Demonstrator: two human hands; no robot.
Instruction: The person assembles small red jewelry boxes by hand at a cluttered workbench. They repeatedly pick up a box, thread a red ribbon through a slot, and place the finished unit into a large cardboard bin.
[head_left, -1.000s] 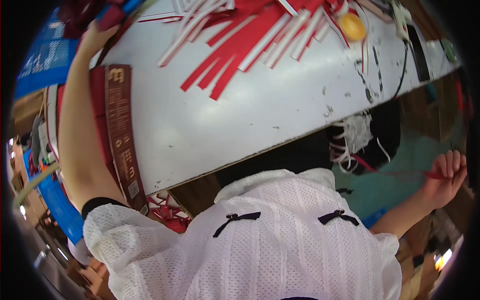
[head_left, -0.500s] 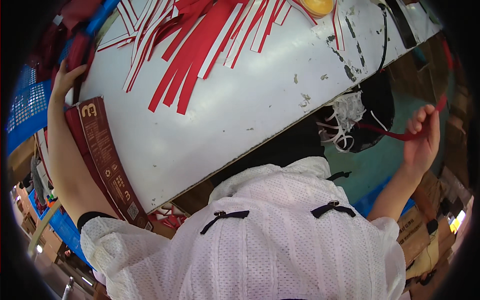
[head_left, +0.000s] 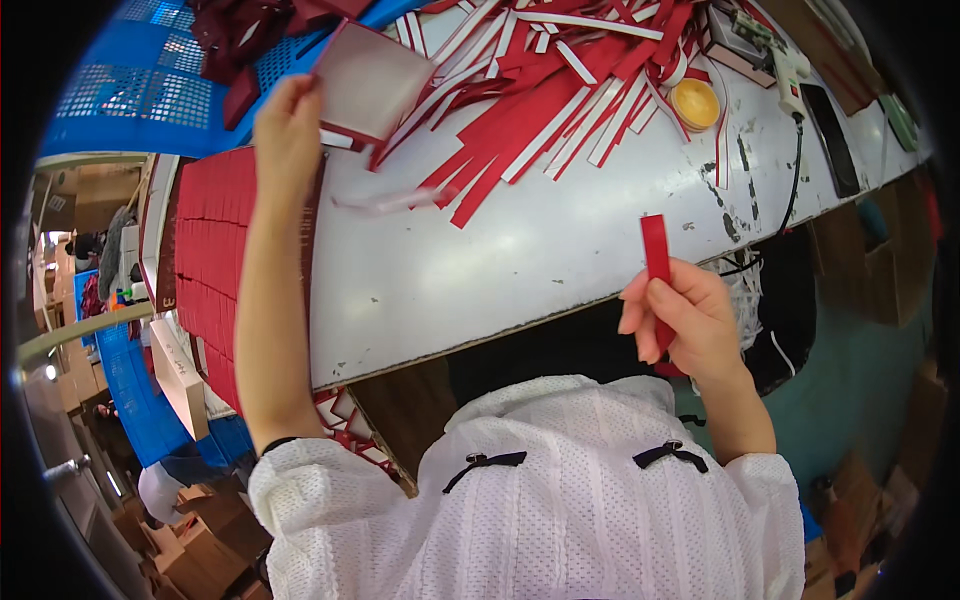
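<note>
At the far left of the table my left hand (head_left: 287, 115) grips the edge of a shallow red box (head_left: 375, 82), whose pale inside faces up. Between the thumb and fingers of my right hand (head_left: 690, 315) is a red strip (head_left: 654, 245), its upper end standing up past the fingertips, near the table's front edge. A heap of red and white strips (head_left: 520, 125) spreads over the back of the white table (head_left: 440, 270). Below the box, a pale blurred strip (head_left: 392, 202) shows above the tabletop.
A blue plastic basket (head_left: 130, 100) with dark red boxes stands at the back left. Rows of red boxes (head_left: 210, 235) fill a carton beside my left arm. A yellow round tub (head_left: 694, 104), a power strip (head_left: 790, 85) and a black phone (head_left: 830, 140) lie at the back right.
My left hand has come right from the basket side, and the box's pale inside now shows. My right hand has swung in from the far right to the table edge, still holding the red strip.
</note>
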